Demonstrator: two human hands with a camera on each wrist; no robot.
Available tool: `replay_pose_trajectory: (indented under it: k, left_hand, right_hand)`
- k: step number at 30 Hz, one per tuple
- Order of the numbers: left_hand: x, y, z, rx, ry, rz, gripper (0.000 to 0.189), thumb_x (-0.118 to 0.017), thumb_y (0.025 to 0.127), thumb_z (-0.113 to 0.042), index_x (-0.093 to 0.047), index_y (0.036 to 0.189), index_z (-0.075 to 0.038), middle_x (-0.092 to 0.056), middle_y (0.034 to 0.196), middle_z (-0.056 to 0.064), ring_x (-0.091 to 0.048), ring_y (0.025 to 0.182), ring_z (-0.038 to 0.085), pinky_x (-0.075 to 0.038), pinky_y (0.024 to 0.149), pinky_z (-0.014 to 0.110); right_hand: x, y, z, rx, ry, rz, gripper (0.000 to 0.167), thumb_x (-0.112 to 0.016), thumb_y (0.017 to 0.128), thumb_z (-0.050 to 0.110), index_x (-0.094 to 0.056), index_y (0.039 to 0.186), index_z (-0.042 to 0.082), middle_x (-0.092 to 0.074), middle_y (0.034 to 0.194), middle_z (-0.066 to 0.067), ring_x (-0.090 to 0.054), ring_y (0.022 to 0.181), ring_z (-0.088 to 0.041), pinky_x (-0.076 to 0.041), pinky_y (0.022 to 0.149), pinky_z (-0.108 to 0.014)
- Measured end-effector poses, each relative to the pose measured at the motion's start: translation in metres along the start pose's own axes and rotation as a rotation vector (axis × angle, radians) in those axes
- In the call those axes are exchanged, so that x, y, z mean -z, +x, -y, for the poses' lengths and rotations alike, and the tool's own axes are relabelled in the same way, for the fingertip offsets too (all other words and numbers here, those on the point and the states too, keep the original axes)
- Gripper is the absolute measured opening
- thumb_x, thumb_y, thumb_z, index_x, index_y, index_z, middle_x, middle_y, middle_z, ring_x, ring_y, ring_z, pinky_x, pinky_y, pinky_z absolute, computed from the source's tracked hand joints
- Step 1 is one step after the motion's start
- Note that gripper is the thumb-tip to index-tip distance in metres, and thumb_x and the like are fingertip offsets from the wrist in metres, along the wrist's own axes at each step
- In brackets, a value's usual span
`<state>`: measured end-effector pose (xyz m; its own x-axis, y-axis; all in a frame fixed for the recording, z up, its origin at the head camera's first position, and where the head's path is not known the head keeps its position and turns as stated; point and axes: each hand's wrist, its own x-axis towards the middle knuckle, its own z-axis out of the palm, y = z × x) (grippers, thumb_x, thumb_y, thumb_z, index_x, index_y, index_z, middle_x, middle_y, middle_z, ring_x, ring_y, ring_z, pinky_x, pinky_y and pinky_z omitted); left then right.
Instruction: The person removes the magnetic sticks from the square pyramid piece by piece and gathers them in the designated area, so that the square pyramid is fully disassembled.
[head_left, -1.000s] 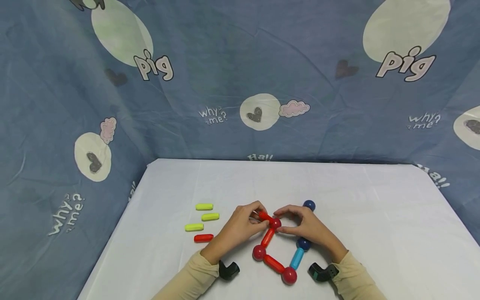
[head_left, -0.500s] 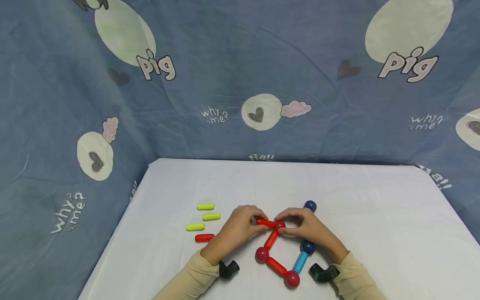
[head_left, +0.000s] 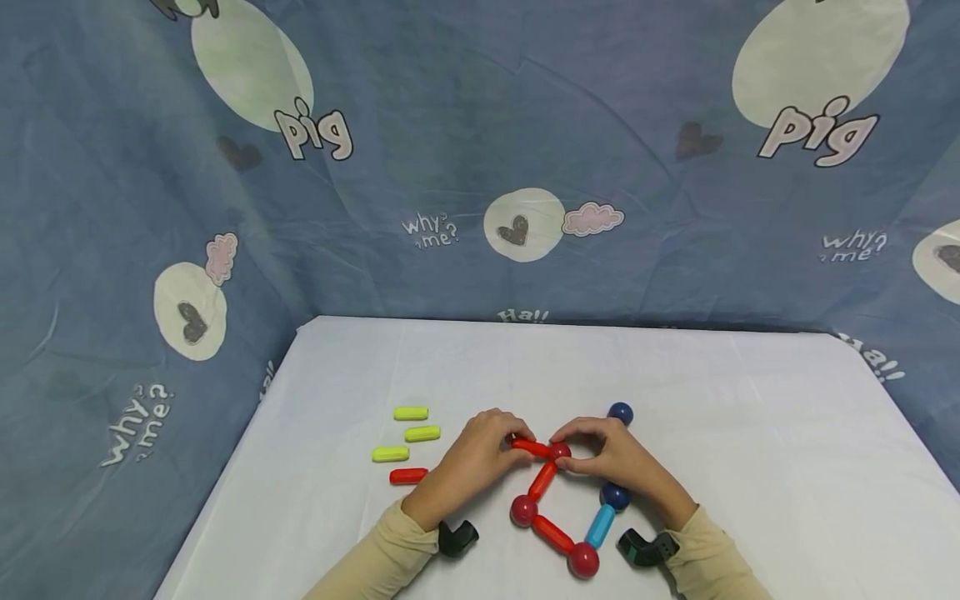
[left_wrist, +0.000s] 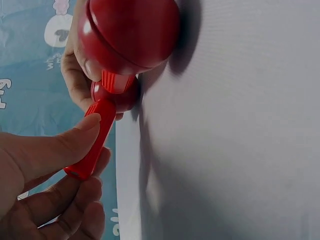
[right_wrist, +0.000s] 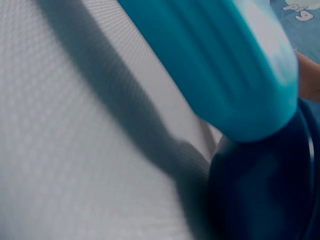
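My left hand (head_left: 480, 450) pinches a short red rod (left_wrist: 95, 142) between thumb and fingers. That rod's other end meets a red ball (head_left: 559, 452), which my right hand (head_left: 615, 450) holds between thumb and forefinger. From this ball a second red rod (head_left: 542, 481) runs to a larger-looking red ball (head_left: 523, 510). Another red rod (head_left: 552, 534) links that one to the nearest red ball (head_left: 583, 560). A light blue rod (right_wrist: 215, 60) joins on to a dark blue ball (right_wrist: 260, 190), partly beneath my right hand. Beyond that hand a second dark blue ball (head_left: 621, 412) shows; what connects them is hidden.
Left of my left hand lie several loose rods: yellow-green ones, such as the nearest yellow-green rod (head_left: 390, 454), and a red rod (head_left: 408, 476) partly behind my forearm. The white tabletop (head_left: 765, 433) ends at a blue printed cloth (head_left: 420, 150).
The pinched red rod has swung lower at its left end and points more sideways from the ball. The joined pieces have shifted slightly right and nearer. Both hands keep their hold.
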<state>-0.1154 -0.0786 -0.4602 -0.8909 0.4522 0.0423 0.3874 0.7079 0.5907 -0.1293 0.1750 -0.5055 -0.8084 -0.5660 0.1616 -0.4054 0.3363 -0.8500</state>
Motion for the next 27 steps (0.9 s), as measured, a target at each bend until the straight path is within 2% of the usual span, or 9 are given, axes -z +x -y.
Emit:
replay_pose_trajectory:
  k: [2, 4, 7, 9, 15, 20, 24, 27]
  left_hand:
    - [0.006, 0.000, 0.002, -0.001, 0.000, -0.030, 0.017, -0.087, 0.083, -0.019, -0.080, 0.099, -0.018, -0.076, 0.092, -0.008, -0.060, 0.085, 0.010, -0.046, 0.079, 0.026]
    - [0.015, -0.001, 0.005, 0.015, -0.001, -0.088, 0.017, -0.087, 0.083, -0.016, -0.081, 0.098, -0.018, -0.076, 0.093, -0.006, -0.060, 0.086, 0.011, -0.048, 0.079, 0.027]
    - [0.030, 0.000, 0.012, 0.064, -0.017, -0.183, 0.018, -0.088, 0.080, -0.012, -0.081, 0.097, -0.017, -0.077, 0.093, -0.004, -0.060, 0.086, 0.013, -0.048, 0.080, 0.032]
    - [0.038, 0.000, 0.017, 0.096, -0.018, -0.216, 0.019, -0.089, 0.079, -0.009, -0.082, 0.096, -0.016, -0.077, 0.092, -0.003, -0.061, 0.086, 0.015, -0.048, 0.082, 0.035]
    - [0.048, 0.001, 0.031, 0.161, 0.003, -0.188, 0.019, -0.088, 0.080, -0.009, -0.081, 0.097, -0.013, -0.077, 0.092, 0.000, -0.061, 0.088, 0.019, -0.048, 0.084, 0.037]
    - [0.048, -0.001, 0.043, 0.220, 0.061, -0.193, 0.018, -0.088, 0.080, -0.007, -0.081, 0.095, -0.011, -0.077, 0.093, 0.003, -0.059, 0.087, 0.020, -0.050, 0.082, 0.037]
    - [0.047, -0.003, 0.051, 0.258, 0.094, -0.173, 0.017, -0.088, 0.080, -0.007, -0.080, 0.095, -0.011, -0.075, 0.092, 0.004, -0.057, 0.086, 0.019, -0.050, 0.079, 0.035]
    - [0.046, -0.003, 0.056, 0.258, 0.120, -0.163, 0.016, -0.088, 0.079, -0.008, -0.080, 0.093, -0.011, -0.073, 0.086, 0.002, -0.055, 0.083, 0.019, -0.048, 0.075, 0.034]
  right_hand:
    - [0.001, 0.000, 0.000, 0.003, -0.008, -0.005, 0.028, -0.084, 0.086, 0.020, -0.077, 0.113, 0.016, -0.079, 0.108, 0.002, -0.070, 0.106, -0.006, -0.054, 0.097, -0.023]
    - [0.002, 0.000, 0.000, 0.006, -0.006, -0.010, 0.027, -0.084, 0.086, 0.019, -0.077, 0.113, 0.015, -0.079, 0.108, 0.002, -0.070, 0.105, -0.007, -0.055, 0.097, -0.023]
    - [0.003, 0.000, 0.000, 0.000, 0.003, -0.012, 0.027, -0.084, 0.086, 0.018, -0.077, 0.113, 0.015, -0.079, 0.107, 0.003, -0.070, 0.105, -0.007, -0.054, 0.096, -0.022]
    - [0.003, 0.000, 0.000, -0.007, 0.010, -0.007, 0.027, -0.084, 0.087, 0.019, -0.077, 0.113, 0.015, -0.079, 0.107, 0.003, -0.069, 0.106, -0.007, -0.054, 0.097, -0.022]
    - [0.002, -0.002, 0.000, -0.018, 0.015, -0.013, 0.028, -0.085, 0.086, 0.018, -0.076, 0.112, 0.016, -0.079, 0.107, 0.003, -0.069, 0.107, -0.008, -0.053, 0.099, -0.021]
    - [-0.001, -0.001, -0.002, -0.009, 0.034, -0.017, 0.027, -0.084, 0.086, 0.019, -0.076, 0.112, 0.016, -0.079, 0.106, 0.002, -0.069, 0.107, -0.009, -0.053, 0.099, -0.023]
    - [-0.001, -0.001, -0.003, -0.010, 0.037, -0.010, 0.026, -0.084, 0.087, 0.021, -0.076, 0.112, 0.017, -0.078, 0.106, 0.003, -0.069, 0.108, -0.009, -0.053, 0.101, -0.024]
    - [0.000, -0.002, -0.003, -0.011, 0.031, -0.013, 0.026, -0.084, 0.087, 0.021, -0.076, 0.111, 0.018, -0.078, 0.105, 0.004, -0.069, 0.108, -0.010, -0.053, 0.101, -0.024]
